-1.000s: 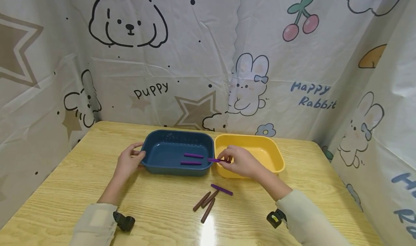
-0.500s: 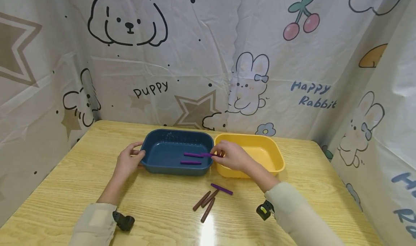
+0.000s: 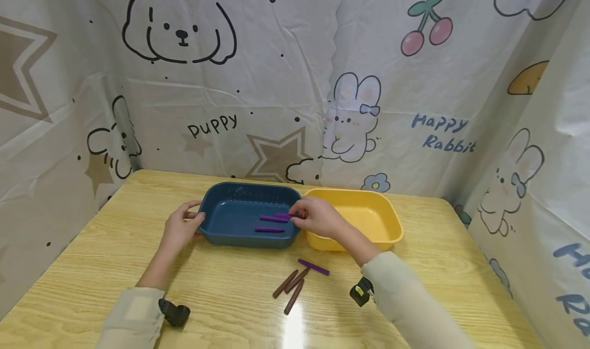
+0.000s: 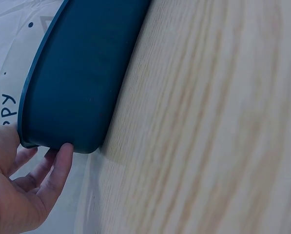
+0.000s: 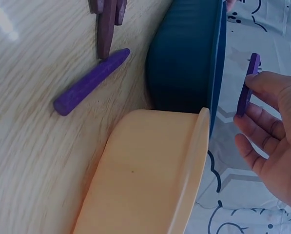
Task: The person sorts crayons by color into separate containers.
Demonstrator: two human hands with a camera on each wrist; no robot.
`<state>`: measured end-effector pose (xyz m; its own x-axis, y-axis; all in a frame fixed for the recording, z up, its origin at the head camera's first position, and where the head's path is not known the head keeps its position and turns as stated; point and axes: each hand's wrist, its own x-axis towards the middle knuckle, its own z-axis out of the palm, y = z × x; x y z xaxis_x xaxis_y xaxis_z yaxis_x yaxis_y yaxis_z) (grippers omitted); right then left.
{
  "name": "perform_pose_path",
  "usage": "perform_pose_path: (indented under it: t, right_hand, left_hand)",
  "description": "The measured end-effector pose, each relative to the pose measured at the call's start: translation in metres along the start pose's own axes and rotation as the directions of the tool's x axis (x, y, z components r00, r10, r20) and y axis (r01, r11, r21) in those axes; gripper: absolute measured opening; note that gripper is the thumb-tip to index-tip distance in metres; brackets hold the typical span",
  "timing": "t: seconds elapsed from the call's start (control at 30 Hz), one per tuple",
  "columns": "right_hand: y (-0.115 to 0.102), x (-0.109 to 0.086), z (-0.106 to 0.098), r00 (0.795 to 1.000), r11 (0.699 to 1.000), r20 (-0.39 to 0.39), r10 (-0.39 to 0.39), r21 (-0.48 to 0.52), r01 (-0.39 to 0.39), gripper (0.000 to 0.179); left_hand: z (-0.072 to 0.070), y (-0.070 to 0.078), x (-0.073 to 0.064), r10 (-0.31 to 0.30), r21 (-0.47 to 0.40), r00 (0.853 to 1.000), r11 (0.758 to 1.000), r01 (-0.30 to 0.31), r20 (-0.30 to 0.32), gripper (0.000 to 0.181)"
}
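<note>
My right hand (image 3: 319,217) pinches a purple crayon (image 5: 247,85) between thumb and fingertips, over the right end of the blue bin (image 3: 249,240). Two more purple crayons, a rear one (image 3: 274,219) and a front one (image 3: 269,230), lie inside that bin. At the bin's left end, my left hand (image 3: 181,226) holds the wall by its rim; in the left wrist view its fingers (image 4: 62,163) touch the outer wall. On the table in front lie a purple crayon (image 3: 313,267) and several brown crayons (image 3: 293,296).
A yellow bin (image 3: 392,231) stands right beside the blue one, under my right forearm. The wooden table (image 3: 221,298) runs back to a printed cloth (image 3: 276,108) that hangs behind and at both sides.
My right hand has moved left with the purple crayon, from above the yellow bin's left edge to over the blue bin. My left hand stays at the blue bin.
</note>
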<state>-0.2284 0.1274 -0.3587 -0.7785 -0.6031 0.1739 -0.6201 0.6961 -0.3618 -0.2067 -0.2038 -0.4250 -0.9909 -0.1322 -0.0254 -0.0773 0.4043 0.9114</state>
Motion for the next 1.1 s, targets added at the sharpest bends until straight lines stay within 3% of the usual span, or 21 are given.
perform_pose_path:
  t: [0.47,1.1]
  right_hand:
    - [-0.004,0.021,0.013,1.000,0.998,0.028,-0.010,-0.060,0.012,0.015]
    - [-0.007,0.040,0.034,0.999,0.997,0.038,0.036,-0.072,-0.034,0.014]
  left_hand:
    - [0.000,-0.001,-0.001,0.007,-0.007,1.000,1.000,-0.007,-0.004,0.048]
    - [0.000,-0.001,0.000,0.008,-0.017,1.000,1.000,-0.008,-0.003,0.047]
